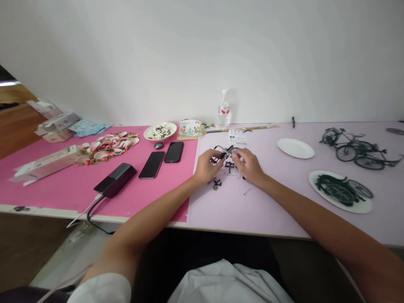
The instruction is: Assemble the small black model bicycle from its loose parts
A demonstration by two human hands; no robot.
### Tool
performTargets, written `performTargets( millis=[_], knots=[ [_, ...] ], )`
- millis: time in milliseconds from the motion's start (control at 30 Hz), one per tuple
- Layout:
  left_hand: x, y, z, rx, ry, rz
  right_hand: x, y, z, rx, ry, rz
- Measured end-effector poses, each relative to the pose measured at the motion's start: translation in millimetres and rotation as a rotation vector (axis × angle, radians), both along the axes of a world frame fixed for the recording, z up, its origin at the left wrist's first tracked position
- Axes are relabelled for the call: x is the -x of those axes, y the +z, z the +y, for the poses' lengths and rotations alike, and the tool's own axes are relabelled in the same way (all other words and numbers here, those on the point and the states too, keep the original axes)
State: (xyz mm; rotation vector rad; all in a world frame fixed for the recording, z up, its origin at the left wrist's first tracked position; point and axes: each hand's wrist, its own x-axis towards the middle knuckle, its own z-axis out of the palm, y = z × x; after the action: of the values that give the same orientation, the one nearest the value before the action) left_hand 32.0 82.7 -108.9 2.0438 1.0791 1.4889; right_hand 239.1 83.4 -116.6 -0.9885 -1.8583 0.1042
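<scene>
Between my two hands is a small, partly built model bicycle [225, 150], with a silvery handlebar and dark frame showing. My left hand [206, 166] closes round its left side. On its right, the fingers of my right hand [248, 163] pinch at the bicycle near a wheel; the exact part under the fingertips is too small to make out. Beneath and between the hands lie small black parts [231, 166]. Another dark piece [216, 184] sits just below my left hand, and a thin rod [247, 191] lies nearer the front edge. A printed instruction sheet [237, 136] lies behind the hands.
Finished-looking model bicycles [347, 149] stand at right, near a white plate [296, 148] and another plate [356, 208] carrying bicycle parts. Two phones [152, 165], a black power bank [115, 180], a bowl [173, 131], pink spoon-like pieces [109, 147] and a bottle [224, 110] occupy the left and back.
</scene>
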Motion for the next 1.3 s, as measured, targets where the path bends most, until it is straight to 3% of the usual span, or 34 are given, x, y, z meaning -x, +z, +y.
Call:
performTargets(
  millis=[1133,1300],
  knots=[
    [1.3,0.2,0.1,-0.065,-0.003,0.017,0.7,1.0,0.8,0.034,0.049,-0.052],
    [1.7,1.3,0.3,-0.062,0.000,0.012,1.3,-1.9,0.8,0.046,0.019,0.024]
  ],
)
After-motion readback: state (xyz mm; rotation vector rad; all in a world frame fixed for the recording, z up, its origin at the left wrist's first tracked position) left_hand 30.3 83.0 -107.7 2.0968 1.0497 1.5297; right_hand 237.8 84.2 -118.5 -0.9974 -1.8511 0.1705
